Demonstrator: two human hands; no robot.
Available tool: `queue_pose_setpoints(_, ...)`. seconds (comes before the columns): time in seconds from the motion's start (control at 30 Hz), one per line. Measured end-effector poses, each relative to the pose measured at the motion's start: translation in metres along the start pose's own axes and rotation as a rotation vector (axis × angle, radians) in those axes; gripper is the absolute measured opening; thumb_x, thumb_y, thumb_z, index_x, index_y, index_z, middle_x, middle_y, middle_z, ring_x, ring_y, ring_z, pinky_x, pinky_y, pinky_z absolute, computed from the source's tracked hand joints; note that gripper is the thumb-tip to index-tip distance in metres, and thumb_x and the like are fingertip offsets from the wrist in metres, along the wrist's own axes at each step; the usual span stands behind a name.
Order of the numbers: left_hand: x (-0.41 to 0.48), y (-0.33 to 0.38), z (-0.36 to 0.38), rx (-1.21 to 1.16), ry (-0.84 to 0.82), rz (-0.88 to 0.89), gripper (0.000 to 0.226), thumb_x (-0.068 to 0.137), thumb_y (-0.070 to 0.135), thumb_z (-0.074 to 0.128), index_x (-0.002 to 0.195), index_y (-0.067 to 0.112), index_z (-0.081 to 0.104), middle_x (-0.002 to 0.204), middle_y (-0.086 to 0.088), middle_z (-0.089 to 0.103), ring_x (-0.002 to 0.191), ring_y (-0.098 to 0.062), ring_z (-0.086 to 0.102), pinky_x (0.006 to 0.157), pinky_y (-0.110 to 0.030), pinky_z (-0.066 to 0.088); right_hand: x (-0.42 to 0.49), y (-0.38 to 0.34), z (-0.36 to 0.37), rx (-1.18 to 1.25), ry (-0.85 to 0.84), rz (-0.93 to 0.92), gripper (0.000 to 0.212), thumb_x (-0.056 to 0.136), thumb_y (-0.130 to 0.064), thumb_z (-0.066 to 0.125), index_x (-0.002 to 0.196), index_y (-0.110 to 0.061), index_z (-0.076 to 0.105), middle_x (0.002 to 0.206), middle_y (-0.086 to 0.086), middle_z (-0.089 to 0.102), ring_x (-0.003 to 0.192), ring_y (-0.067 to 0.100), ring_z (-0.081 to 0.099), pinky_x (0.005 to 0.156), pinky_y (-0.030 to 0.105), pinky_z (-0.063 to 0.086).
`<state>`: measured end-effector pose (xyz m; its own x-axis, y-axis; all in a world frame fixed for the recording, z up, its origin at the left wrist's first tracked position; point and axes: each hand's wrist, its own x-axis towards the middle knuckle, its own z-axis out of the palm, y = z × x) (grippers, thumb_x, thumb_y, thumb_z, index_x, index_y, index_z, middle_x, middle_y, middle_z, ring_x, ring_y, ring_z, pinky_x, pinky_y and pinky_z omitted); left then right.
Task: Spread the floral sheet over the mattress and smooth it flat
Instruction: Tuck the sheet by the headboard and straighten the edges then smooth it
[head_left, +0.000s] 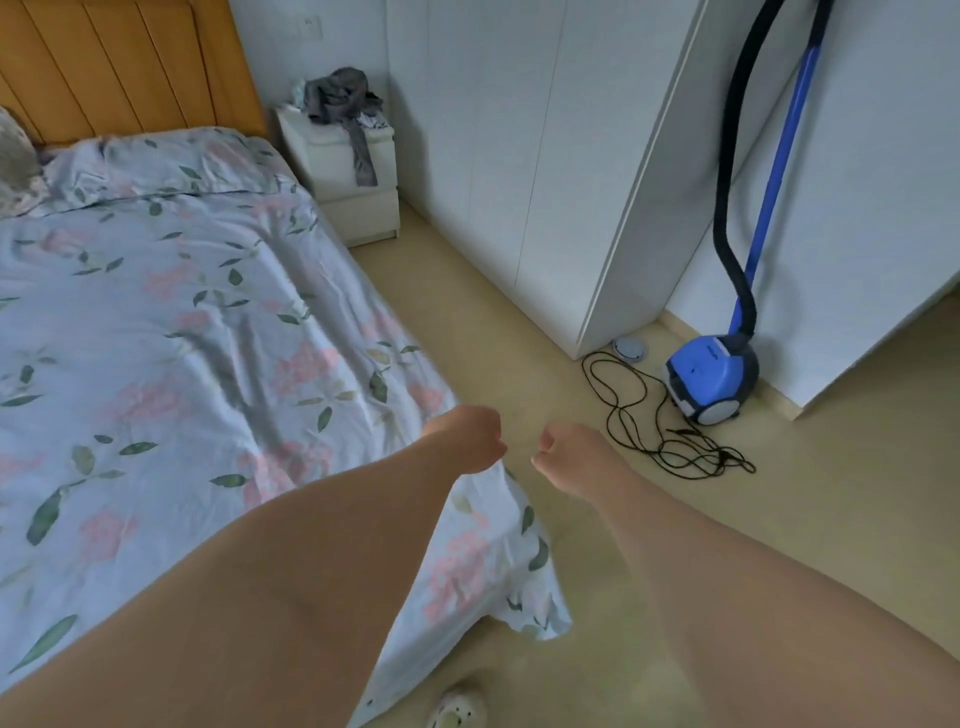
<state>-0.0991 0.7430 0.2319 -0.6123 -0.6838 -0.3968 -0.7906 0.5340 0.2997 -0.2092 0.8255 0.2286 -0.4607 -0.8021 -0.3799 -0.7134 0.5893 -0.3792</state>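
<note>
Far left: floral sheet (171, 332) lies wrinkled below headboard (119, 67), right edge hanging to floor (519, 322). I note left hand (467, 436) curled round that edge. Right hand (571, 454) just beside, fist curled above floor; I cannot tell whether it holds anything. Vacuum cleaner (711, 379) far right, against wall.

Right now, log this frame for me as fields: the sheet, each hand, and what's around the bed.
sheet: floral sheet lies over the bed, wrinkled, near corner hanging to the floor
left hand: grips the sheet's side edge, fingers curled
right hand: curled over the floor, apart from the sheet, nothing seen in it
floor: blue vacuum cleaner with loose black cord
nightstand: grey clothes heaped on top
</note>
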Motion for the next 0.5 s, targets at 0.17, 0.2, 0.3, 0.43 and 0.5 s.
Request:
queue_pose_setpoints(0.17,0.085,0.020,-0.038,-0.032,0.038,-0.093,0.032,0.097,0.027,0.043,0.125,0.016,0.055,0.126,-0.004,0.057,0.113,-0.022,0.057,0.093,-0.033,0.048,0.092,0.011,-0.049,0.010,-0.047,-0.061,0.022,0.091,-0.017,0.044,0.109,-0.012,0.056,0.098,0.004,0.054,0.087,0.021,0.050,0.065,0.027,0.036)
queue_pose_setpoints(0.2,0.100,0.024,-0.042,-0.041,0.043,-0.119,0.031,0.097,0.026,0.043,0.124,0.017,0.056,0.126,-0.004,0.057,0.112,-0.022,0.058,0.093,-0.033,0.048,0.108,0.015,-0.056,0.005,-0.058,-0.076,0.023,0.091,-0.017,0.044,0.110,-0.012,0.056,0.101,0.006,0.055,0.087,0.021,0.049,0.065,0.027,0.036)
queue_pose_setpoints(0.3,0.155,0.034,-0.054,-0.093,0.069,-0.213,0.031,0.096,0.025,0.043,0.124,0.019,0.056,0.127,-0.003,0.057,0.112,-0.023,0.058,0.087,-0.032,0.048,0.170,0.028,-0.082,-0.022,-0.096,-0.121,0.024,0.090,-0.017,0.044,0.110,-0.011,0.056,0.107,0.008,0.058,0.088,0.022,0.050,0.071,0.027,0.037)
queue_pose_setpoints(0.43,0.224,0.044,-0.062,-0.208,0.135,-0.369,0.029,0.096,0.023,0.043,0.121,0.017,0.056,0.122,-0.004,0.059,0.107,-0.022,0.059,0.075,-0.028,0.043,0.258,0.041,-0.115,-0.135,-0.129,-0.217,0.027,0.091,-0.019,0.045,0.114,-0.012,0.057,0.115,0.007,0.058,0.100,0.025,0.056,0.079,0.029,0.044)
queue_pose_setpoints(0.5,0.248,0.049,-0.061,-0.284,0.150,-0.467,0.028,0.095,0.021,0.042,0.118,0.017,0.058,0.119,-0.004,0.060,0.105,-0.023,0.060,0.073,-0.027,0.041,0.292,0.045,-0.126,-0.206,-0.157,-0.266,0.029,0.090,-0.022,0.045,0.115,-0.013,0.057,0.120,0.008,0.059,0.108,0.026,0.057,0.086,0.031,0.047)
